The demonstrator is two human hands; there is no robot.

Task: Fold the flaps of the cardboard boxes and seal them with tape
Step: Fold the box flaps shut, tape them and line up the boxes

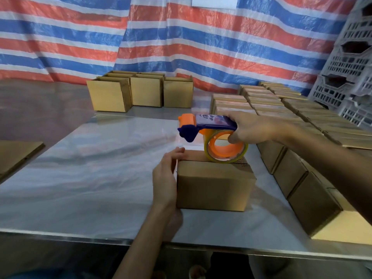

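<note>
Left hand (165,174) fingers (176,153) straight against one box (215,184); right hand (253,127) fingers curled round one tape dispenser (211,125).

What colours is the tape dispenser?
The tape dispenser is orange and dark blue; the head view shows it.

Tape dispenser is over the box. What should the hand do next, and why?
Probably lower the tape dispenser onto the top of the box to start a strip. The right hand holds it over the box, which looks folded shut, and the left hand steadies its side.
</note>
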